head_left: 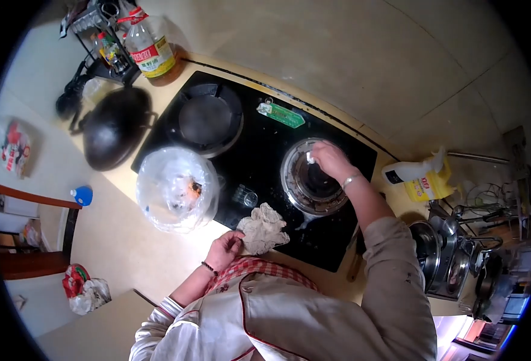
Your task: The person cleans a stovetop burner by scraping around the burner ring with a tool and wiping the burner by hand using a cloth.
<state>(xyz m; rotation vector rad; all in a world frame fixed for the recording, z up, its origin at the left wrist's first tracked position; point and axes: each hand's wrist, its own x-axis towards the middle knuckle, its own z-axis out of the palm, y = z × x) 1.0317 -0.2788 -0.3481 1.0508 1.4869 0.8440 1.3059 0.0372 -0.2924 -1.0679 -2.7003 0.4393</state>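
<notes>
My right hand (330,160) is over the right burner (295,194) of the black glass gas stove (259,162). Its fingers are closed on a small white wad, mostly hidden by the hand. At the stove's front edge my left hand (224,251) has its fingers curled on the edge of a crumpled grey-beige rag (263,230). Left of the rag stands a basin lined with a clear plastic bag (175,191), with some orange and dark scraps inside. Wet spots and specks mark the glass around the right burner.
A black wok (117,129) leans at the left, near a large oil bottle (150,51). The left burner (208,119) has its black pan support. A green label (282,114) lies on the glass. Yellow-and-white packs (422,180) and a pot rack (449,253) stand at right.
</notes>
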